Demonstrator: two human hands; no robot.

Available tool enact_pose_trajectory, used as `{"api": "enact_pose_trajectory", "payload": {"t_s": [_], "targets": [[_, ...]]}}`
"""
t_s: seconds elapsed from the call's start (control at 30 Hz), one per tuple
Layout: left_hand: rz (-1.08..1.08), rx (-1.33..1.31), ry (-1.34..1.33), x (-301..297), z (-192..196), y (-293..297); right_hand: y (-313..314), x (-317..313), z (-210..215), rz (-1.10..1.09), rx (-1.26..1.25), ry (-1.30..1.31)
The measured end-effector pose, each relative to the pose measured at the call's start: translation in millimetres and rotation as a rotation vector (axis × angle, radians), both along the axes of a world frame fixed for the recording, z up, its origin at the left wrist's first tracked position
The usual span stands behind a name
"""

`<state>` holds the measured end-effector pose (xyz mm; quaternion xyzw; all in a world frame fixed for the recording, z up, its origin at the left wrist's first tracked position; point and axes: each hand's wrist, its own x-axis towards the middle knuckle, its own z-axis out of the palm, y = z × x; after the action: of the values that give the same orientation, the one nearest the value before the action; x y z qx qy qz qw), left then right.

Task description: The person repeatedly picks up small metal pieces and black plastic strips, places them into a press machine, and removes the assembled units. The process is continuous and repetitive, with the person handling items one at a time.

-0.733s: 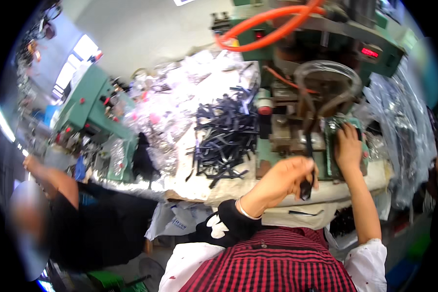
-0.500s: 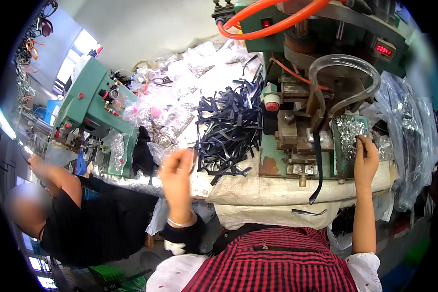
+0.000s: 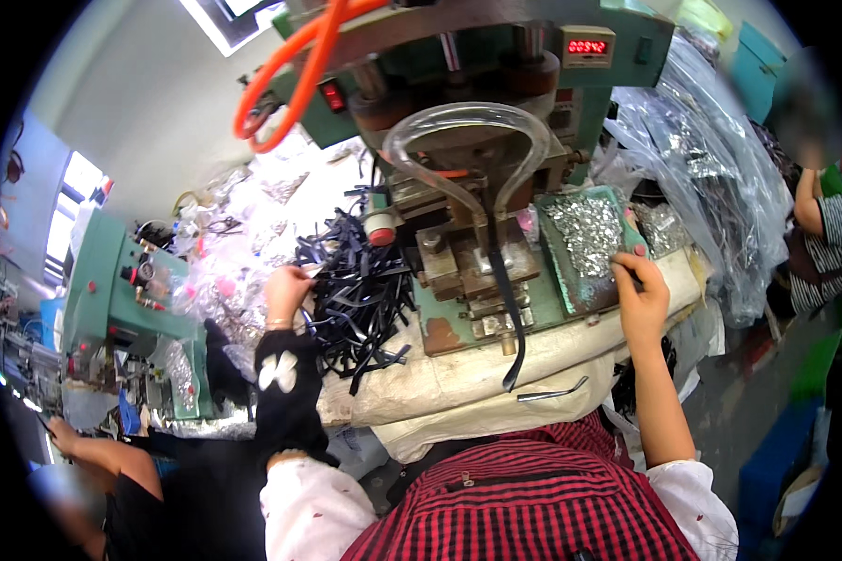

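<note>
My left hand (image 3: 287, 288) reaches into a heap of black straps (image 3: 355, 294) on the bench and pinches one at the pile's left edge. My right hand (image 3: 640, 292) rests at the near corner of a green tray (image 3: 585, 290) filled with small silver metal pieces (image 3: 587, 232), fingers curled on them. Between the hands stands a green press machine (image 3: 477, 187) with a clear curved guard (image 3: 458, 140). One black strap (image 3: 507, 309) hangs down from under the press head over the bench's front edge.
An orange hose (image 3: 281, 84) loops above the machine. Clear plastic bags (image 3: 711, 178) bulge at the right. A second green machine (image 3: 112, 290) stands at the left, where another person's arm (image 3: 94, 453) works. Another person (image 3: 819, 215) sits at the far right.
My left hand moved away from the press, swung left and forward, and now reaches the strap pile. My right hand shifted from the machine to the tray's near corner.
</note>
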<state>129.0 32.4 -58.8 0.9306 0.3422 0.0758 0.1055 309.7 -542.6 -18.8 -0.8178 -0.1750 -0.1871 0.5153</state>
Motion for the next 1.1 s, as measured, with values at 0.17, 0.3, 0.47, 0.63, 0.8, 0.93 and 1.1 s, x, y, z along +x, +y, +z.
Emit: {"api": "enact_pose_trajectory", "payload": {"t_s": [0.17,0.3,0.47,0.63,0.8,0.93,1.1], "targets": [[0.070,0.238,0.128,-28,42,-38,1,-28,47,0.179,0.058,0.107],[0.089,0.049,-0.057,-36,88,-100,66,-24,87,0.425,0.104,-0.090],[-0.070,-0.743,-0.676,-26,110,-190,119,-32,60,0.407,0.509,0.172],[-0.341,-0.843,-1.021,6,178,-282,123,-36,77,0.464,0.723,0.441],[-0.369,-0.737,-1.257,15,163,-299,130,-54,94,0.534,0.720,0.512],[-0.649,-0.243,-1.108,18,132,-314,91,-53,93,0.520,0.310,0.195],[-0.926,0.186,-0.977,56,128,-337,39,13,19,-0.222,-0.656,-0.170]]}}
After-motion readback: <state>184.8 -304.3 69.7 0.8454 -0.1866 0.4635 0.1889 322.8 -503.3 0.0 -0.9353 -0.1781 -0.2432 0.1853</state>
